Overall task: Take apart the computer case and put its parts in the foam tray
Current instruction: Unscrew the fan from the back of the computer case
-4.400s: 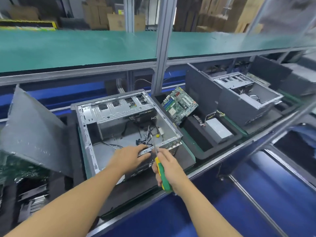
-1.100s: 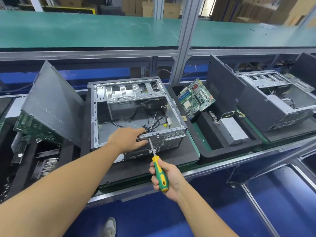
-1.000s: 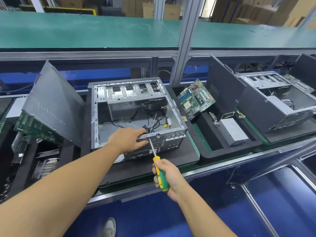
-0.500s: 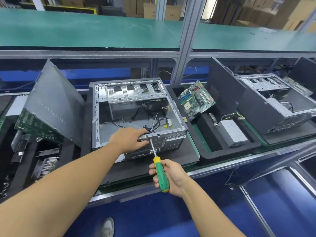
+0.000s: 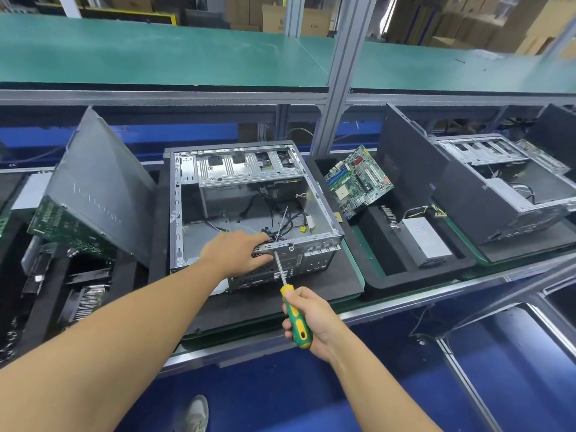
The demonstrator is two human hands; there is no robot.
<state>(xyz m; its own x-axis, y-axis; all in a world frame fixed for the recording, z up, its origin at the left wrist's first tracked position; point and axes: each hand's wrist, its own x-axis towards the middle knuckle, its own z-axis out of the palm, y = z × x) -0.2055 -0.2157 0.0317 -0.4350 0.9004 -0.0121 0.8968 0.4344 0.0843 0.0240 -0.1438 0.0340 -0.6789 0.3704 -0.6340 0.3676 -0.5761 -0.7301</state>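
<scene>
Left hand (image 5: pixel 237 254) fingers gripping the computer case's (image 5: pixel 314 241) near rim; right hand (image 5: pixel 311 319) fingers around the screwdriver (image 5: pixel 286 293), tip against that rim.

open case (image 5: pixel 249 207) centre; motherboard (image 5: pixel 357 180) in tray (image 5: pixel 405 275) right.

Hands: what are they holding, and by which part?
Right hand grips the screwdriver by its handle; left hand holds the computer case by its near top edge.

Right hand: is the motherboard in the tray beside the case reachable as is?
Reachable, probably, but not graspable: the right hand grips the screwdriver. Nothing stands between it and the motherboard, which leans exposed in the foam tray.
</scene>
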